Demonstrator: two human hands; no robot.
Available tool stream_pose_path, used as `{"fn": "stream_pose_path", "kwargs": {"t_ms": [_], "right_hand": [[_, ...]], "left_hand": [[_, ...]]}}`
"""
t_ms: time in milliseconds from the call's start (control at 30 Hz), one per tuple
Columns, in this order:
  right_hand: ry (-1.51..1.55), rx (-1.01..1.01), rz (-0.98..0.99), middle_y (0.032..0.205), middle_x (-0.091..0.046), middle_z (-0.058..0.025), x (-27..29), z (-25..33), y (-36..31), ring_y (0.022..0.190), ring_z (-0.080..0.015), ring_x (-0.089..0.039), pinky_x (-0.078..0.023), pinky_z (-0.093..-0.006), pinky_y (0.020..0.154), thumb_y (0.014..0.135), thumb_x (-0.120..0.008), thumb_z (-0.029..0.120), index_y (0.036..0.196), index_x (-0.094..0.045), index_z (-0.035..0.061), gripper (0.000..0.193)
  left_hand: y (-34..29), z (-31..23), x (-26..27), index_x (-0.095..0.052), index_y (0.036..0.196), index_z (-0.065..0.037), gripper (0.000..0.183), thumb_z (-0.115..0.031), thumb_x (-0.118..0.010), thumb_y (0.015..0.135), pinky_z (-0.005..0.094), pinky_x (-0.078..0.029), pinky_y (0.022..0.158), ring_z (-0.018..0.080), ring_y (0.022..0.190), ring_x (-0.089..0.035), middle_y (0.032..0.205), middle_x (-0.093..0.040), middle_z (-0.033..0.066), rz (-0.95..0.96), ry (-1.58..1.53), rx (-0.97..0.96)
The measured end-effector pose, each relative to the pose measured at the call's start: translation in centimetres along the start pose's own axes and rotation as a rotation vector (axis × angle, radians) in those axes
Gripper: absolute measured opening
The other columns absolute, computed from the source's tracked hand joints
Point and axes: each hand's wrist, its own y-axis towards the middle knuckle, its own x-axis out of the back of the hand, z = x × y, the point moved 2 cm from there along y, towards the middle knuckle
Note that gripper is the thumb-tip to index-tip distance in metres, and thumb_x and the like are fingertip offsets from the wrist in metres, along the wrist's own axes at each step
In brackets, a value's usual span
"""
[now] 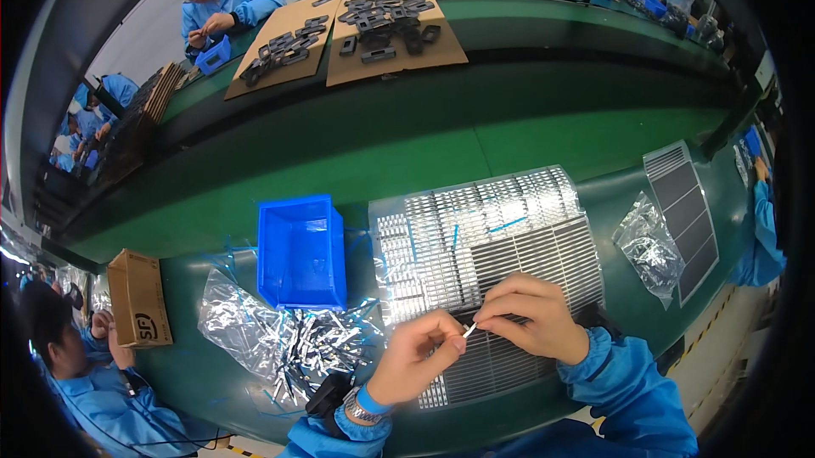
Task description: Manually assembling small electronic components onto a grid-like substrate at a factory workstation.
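Above a large sheet lined with rows of small silver and dark strips [526, 195], my two hands meet at a small white strip [469, 331]. My left hand [414, 358] pinches its near end between thumb and forefinger. The far end sits in the fingertips of my right hand [533, 318], which is also closed in a pinch. Beneath both hands, part of the sheet is hidden. A loose heap of small silver and black strips [327, 352] lies left of my left hand, partly on a clear plastic bag [229, 309]. Behind the heap stands a blue plastic bin [301, 250].
Right of the sheet lie a crumpled clear bag [649, 246] and a dark striped sheet [686, 220]. A cardboard box [140, 297] stands at the left, beside a seated person [85, 373]. Across the green bench, cardboard sheets [382, 72] carry many black parts; another person [233, 0] works there.
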Motion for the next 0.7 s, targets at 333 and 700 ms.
{"fn": "stream_pose_path", "kwargs": {"t_ms": [333, 700], "right_hand": [[0.011, -0.004, -0.093, 0.094, -0.073, -0.0049, 0.9, -0.2, -0.4, 0.082, -0.0206, -0.070, -0.057, -0.0313, 0.069, 0.080, -0.084, 0.009, 0.092, -0.079, 0.0079, 0.013], [0.003, 0.009, -0.158, 0.092, -0.072, -0.0049, 1.4, -0.6, -0.2, 0.078, -0.0182, -0.070, -0.058, -0.0289, 0.065, 0.081, -0.085, 0.008, 0.092, -0.079, 0.0060, 0.013]], "left_hand": [[-0.9, -2.1, -0.3, -0.063, 0.100, 0.000, 0.005, -0.004, -0.064, 0.102, 0.0223, -0.046, 0.071, 0.0073, 0.079, -0.059, 0.085, -0.064, 0.0021, -0.177, 0.090, 0.026], [-3.7, -11.8, 3.5, -0.072, 0.108, -0.001, 0.019, -0.010, -0.065, 0.093, 0.0463, -0.045, 0.102, 0.0400, 0.119, -0.059, 0.119, -0.070, 0.0194, -0.814, 1.732, -0.316]]}}
